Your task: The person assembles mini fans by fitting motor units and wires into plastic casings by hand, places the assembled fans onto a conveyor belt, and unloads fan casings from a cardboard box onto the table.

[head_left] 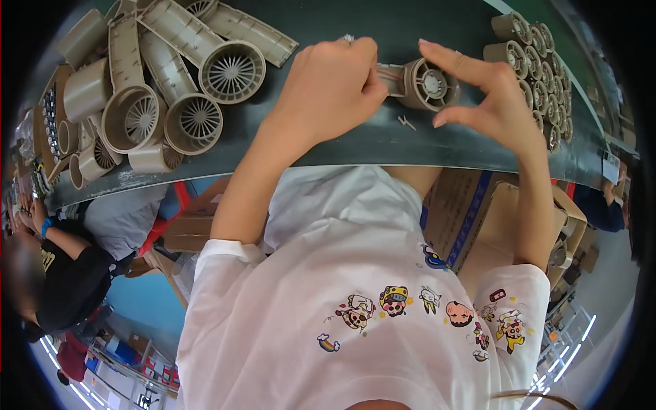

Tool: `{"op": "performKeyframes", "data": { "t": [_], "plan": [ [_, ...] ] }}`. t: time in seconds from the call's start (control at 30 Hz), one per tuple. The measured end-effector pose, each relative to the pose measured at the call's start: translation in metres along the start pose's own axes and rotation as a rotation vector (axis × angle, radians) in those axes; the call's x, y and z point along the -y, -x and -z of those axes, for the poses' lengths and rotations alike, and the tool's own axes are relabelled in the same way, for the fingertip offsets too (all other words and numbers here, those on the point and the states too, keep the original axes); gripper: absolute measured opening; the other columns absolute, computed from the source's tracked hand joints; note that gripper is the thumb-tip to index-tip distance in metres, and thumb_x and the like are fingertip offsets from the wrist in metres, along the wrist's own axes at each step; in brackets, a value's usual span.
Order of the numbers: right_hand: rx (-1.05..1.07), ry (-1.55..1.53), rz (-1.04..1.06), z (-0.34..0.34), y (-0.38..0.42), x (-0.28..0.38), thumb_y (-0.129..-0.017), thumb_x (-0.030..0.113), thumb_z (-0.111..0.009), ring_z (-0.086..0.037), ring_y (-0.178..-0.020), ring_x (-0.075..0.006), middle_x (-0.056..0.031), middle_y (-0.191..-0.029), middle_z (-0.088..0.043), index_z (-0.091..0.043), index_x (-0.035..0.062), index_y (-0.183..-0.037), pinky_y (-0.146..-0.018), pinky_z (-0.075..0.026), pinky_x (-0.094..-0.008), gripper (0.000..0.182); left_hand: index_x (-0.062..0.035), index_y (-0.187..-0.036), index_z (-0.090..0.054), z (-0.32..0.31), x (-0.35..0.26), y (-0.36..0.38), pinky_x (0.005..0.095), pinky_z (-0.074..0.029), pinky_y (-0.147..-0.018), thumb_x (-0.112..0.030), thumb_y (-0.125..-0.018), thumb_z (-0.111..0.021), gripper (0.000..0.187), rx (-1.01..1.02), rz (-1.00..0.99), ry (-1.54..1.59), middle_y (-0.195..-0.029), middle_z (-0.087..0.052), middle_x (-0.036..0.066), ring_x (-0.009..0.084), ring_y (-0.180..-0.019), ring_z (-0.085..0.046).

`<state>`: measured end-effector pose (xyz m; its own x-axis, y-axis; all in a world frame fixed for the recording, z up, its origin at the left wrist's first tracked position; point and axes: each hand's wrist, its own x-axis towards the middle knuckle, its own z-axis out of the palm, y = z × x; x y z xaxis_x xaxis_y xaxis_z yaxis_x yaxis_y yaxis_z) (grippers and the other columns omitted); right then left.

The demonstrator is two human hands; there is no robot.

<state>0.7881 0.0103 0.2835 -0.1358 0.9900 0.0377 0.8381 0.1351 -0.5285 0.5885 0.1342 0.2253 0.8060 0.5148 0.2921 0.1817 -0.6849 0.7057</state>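
Observation:
My left hand (335,89) is closed at the handle end of a beige plastic housing (417,83); its fingers curl away from view, and what exactly they grip is hidden. The housing's round end, with a ring and hub inside, faces right. My right hand (488,92) is beside that round end, thumb and forefinger spread apart around it, with a gap between them. Thin wires show along the housing's narrow part. Just below the housing, a few small pale pins (406,122) lie on the dark table (328,147).
Beige housings with slotted grilles (232,72) are piled at the left. Round beige parts with hubs (507,58) stand stacked at the right. Cardboard boxes (454,205) are under the table edge. A co-worker (68,273) in dark clothing sits at the far left; another person's sleeve (601,208) is far right.

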Motion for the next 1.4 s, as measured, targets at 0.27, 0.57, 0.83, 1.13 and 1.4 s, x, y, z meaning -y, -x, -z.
{"op": "performKeyframes", "data": {
  "t": [0.27,0.57,0.83,1.13,1.4],
  "plan": [
    [-0.037,-0.155,-0.139,-0.005,0.005,0.000,-0.057,0.020,-0.084,-0.060,-0.111,-0.0274,-0.0073,-0.123,-0.063,-0.061,0.0119,-0.125,-0.094,-0.048,-0.0378,0.072,-0.0074,-0.077,-0.057,0.015,-0.002,0.014,0.0382,-0.046,-0.056,-0.009,-0.072,-0.064,0.009,0.004,-0.133,-0.118,-0.072,-0.059,0.006,0.0277,-0.063,-0.059],
    [-0.267,-0.580,-0.213,-0.022,-0.007,-0.023,-0.066,-0.002,-0.075,-0.056,-0.119,-0.0210,-0.0120,-0.130,-0.058,-0.051,0.0057,-0.135,-0.100,-0.045,-0.0355,0.074,-0.0063,-0.074,-0.055,-0.005,-0.007,-0.005,0.0399,-0.046,-0.051,-0.007,-0.069,-0.065,0.011,-0.261,0.043,-0.101,-0.068,-0.059,0.009,0.0297,-0.059,-0.060],
    [-0.741,-0.624,-0.299,-0.011,-0.043,-0.046,-0.088,0.000,-0.059,-0.060,-0.114,-0.0255,-0.0211,-0.127,-0.058,-0.047,0.0004,-0.136,-0.095,-0.049,-0.0330,0.049,0.0003,-0.079,-0.054,-0.005,-0.001,-0.125,0.0475,-0.050,-0.059,-0.013,-0.080,-0.058,0.014,-0.525,0.348,-0.351,-0.071,-0.061,0.019,0.0389,-0.066,-0.063],
    [-0.980,-0.043,-0.116,0.071,0.021,-0.025,-0.089,-0.002,-0.059,-0.069,-0.076,-0.0162,-0.0126,-0.090,-0.071,-0.068,-0.0027,-0.103,-0.068,-0.054,-0.0251,0.017,0.0048,-0.091,-0.057,0.003,0.118,-0.257,0.0450,-0.054,-0.068,-0.011,-0.084,-0.055,0.017,-0.787,0.585,-0.452,-0.102,-0.056,0.027,0.0399,-0.076,-0.064],
    [-0.955,0.262,-0.335,0.100,0.053,-0.038,-0.078,0.001,-0.070,-0.064,-0.073,-0.0237,-0.0106,-0.090,-0.067,-0.067,0.0010,-0.098,-0.066,-0.050,-0.0325,0.021,0.0062,-0.101,-0.055,0.026,0.136,-0.248,0.0479,-0.048,-0.082,-0.015,-0.086,-0.059,0.026,-0.811,0.656,-0.329,-0.110,-0.054,0.027,0.0416,-0.099,-0.059]
  ]
}}
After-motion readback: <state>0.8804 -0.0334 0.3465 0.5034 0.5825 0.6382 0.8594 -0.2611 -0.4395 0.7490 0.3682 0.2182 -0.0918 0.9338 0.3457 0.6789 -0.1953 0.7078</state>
